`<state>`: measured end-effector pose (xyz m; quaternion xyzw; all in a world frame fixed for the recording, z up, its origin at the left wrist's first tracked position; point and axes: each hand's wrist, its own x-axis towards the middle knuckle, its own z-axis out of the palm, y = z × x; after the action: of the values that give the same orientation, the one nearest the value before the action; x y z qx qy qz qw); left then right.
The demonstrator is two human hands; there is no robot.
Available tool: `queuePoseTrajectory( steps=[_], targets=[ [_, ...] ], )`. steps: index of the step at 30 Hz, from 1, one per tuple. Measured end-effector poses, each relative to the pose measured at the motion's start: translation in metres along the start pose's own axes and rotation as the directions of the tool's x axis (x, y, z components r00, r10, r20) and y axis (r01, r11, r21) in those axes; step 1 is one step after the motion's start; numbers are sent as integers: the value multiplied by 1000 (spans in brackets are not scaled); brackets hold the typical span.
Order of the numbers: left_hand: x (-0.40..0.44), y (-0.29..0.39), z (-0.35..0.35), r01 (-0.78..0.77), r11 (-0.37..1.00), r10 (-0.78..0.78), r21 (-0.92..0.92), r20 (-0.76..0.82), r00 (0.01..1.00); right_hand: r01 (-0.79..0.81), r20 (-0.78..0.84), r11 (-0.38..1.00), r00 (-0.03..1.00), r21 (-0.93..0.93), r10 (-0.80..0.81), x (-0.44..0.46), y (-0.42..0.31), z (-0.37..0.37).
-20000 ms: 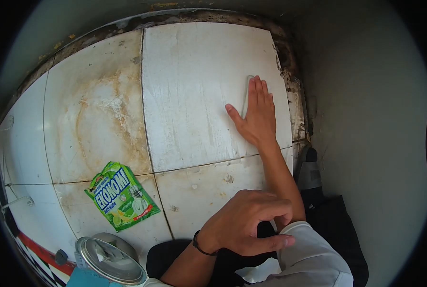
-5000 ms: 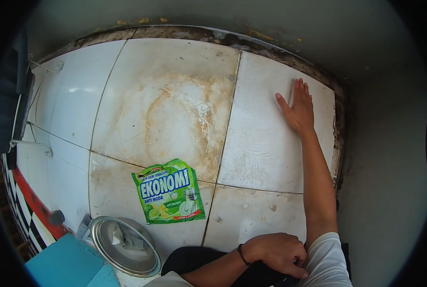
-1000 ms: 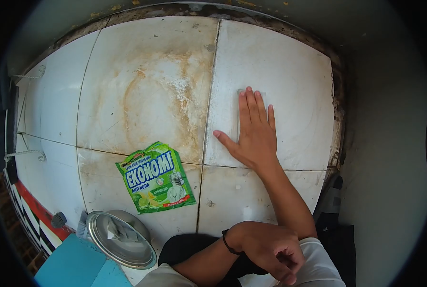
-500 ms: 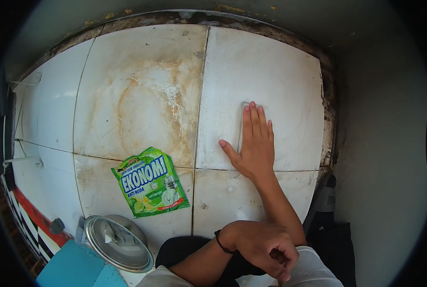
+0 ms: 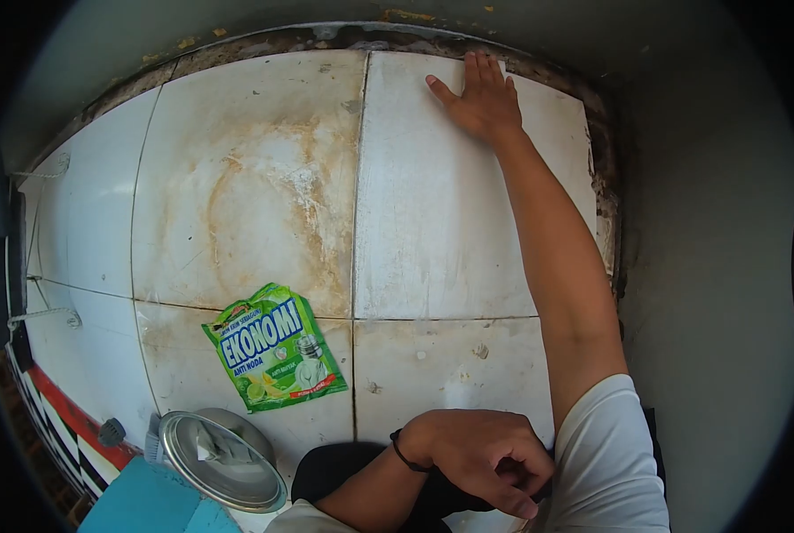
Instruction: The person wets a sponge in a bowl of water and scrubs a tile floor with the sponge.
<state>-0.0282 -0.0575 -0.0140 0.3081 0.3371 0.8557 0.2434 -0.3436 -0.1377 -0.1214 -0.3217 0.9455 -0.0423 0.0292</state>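
My right hand (image 5: 487, 99) lies flat, palm down, at the far edge of the whitish tile (image 5: 441, 204), fingers spread and pointing at the wall. A thin pale edge shows beside its fingertips; what lies beneath the palm is mostly hidden. Near my lap, my left hand (image 5: 494, 457) is loosely curled, with nothing visible inside it and a dark band on its wrist. A green EKONOMI packet (image 5: 277, 351) rests on the floor to the left of both hands. The tile (image 5: 255, 195) behind the packet carries brown and white stains.
A round metal bowl (image 5: 183, 462) with a crumpled wrapper in it stands at the lower left, beside a brush (image 5: 153, 441) and a light-blue surface (image 5: 139, 502). Grey walls (image 5: 708, 266) border the floor behind and on the right. White cords (image 5: 46, 313) hang at the left.
My right hand has slid from the middle of the tile away from me to its far edge, the arm now stretched out. My left hand stays curled near my lap. The view has shifted slightly.
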Motion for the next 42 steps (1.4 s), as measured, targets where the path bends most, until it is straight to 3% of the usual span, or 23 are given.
queuePoseTrajectory(
  steps=[5,9,12,17,21,25,29,33,37,42],
  targets=[
    [0,-4,1,-80,997,80,-5,1,997,77,-91,992,994,95,-68,-131,-3,8],
    [-1,-5,6,-8,999,8,33,10,1000,18,22,990,1000,143,-21,-271,-8,-7],
    [2,-8,10,2,1000,-1,-16,21,1000,-1,55,989,998,149,-8,-289,-4,-12],
    [6,-9,7,-47,999,47,17,0,999,5,-39,1000,999,0,-5,-134,38,-3],
    [4,-1,-1,-16,999,17,39,-9,1000,-136,-4,991,991,6,136,-3,65,-11],
    [1,-4,-5,-66,996,65,-60,-22,998,-138,-48,988,989,64,141,-21,63,1],
    [3,-7,-1,-89,996,89,-33,-5,996,-34,-107,996,993,87,43,-163,52,-1],
    [6,-6,3,-80,996,80,-35,7,997,-117,-3,985,993,128,118,-290,41,-8],
    [11,-10,4,-58,998,58,-8,21,998,-80,2,987,997,141,81,-268,48,-13],
    [12,-6,2,-59,997,58,49,29,998,-67,-74,998,995,4,67,-71,106,-7]
  ],
)
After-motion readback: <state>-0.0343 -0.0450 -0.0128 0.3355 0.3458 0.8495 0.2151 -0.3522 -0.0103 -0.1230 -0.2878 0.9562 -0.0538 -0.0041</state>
